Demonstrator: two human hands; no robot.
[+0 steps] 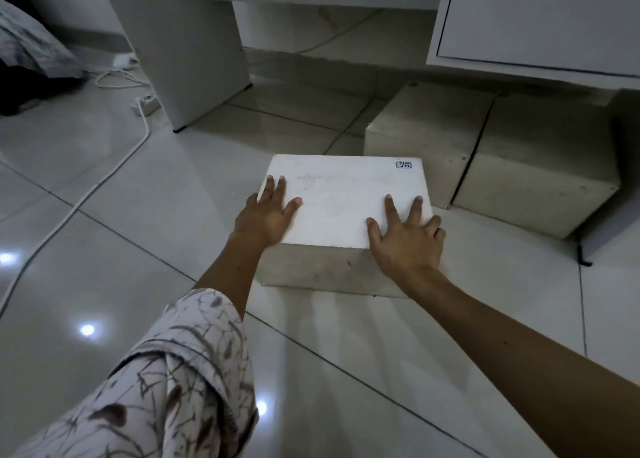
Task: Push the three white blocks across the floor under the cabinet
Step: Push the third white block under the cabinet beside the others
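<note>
Both palms lie flat on the near white rectangular foam-like block (346, 198), left hand (266, 215) and right hand (405, 239), fingers splayed wide, gripping nothing. It sits on the glossy white tiled floor (104, 249), short of the white cabinet (536, 24). An uneven shove could skew it into the neighbour. Three blocks: this one, plus two grey-shaded ones (426, 128) (540, 166) side by side, partly beneath the cabinet.

There are three white blocks (346, 194) (426, 128) (540, 166), two hands (268, 215) (408, 239), one cabinet (540, 17), one power strip (145, 104) and one white cable (104, 177).
</note>
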